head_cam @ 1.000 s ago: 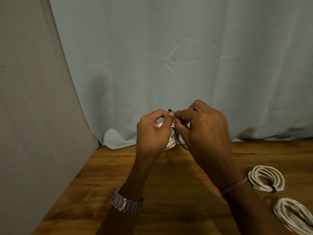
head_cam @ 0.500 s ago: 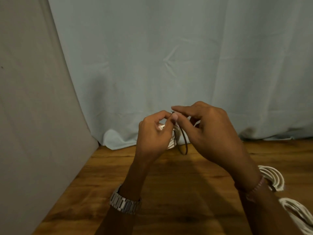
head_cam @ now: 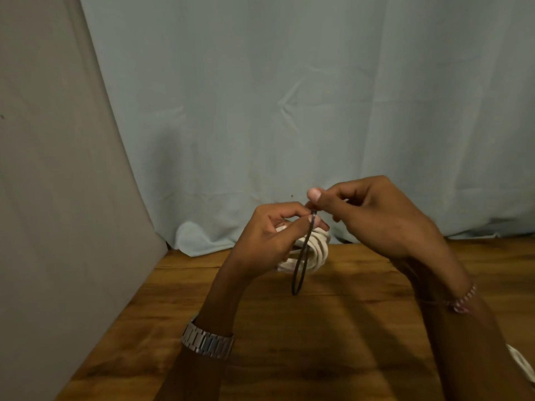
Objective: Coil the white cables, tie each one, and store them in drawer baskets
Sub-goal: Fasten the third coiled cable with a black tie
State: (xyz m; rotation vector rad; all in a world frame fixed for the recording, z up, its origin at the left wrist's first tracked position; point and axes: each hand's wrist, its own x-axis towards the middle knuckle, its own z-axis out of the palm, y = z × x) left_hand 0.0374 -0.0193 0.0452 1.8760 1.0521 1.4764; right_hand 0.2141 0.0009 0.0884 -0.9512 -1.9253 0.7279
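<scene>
A coiled white cable (head_cam: 315, 251) is held up above the wooden table (head_cam: 289, 342) near its far edge. My left hand (head_cam: 266, 235) grips the coil, fingers curled round it. A thin dark elastic band (head_cam: 301, 261) hangs as a long loop in front of the coil. My right hand (head_cam: 373, 215) pinches the top of the band between thumb and forefinger, right beside my left fingertips. Most of the coil is hidden behind my left hand.
A pale blue curtain (head_cam: 289, 111) hangs behind the table and a grey cloth panel (head_cam: 58, 198) closes the left side. Part of another white cable coil (head_cam: 521, 363) shows at the right edge, behind my right forearm.
My right hand has moved right and opened out from the coil, drawing the dark band up so its loop hangs longer. My right forearm now covers the coils on the right.
</scene>
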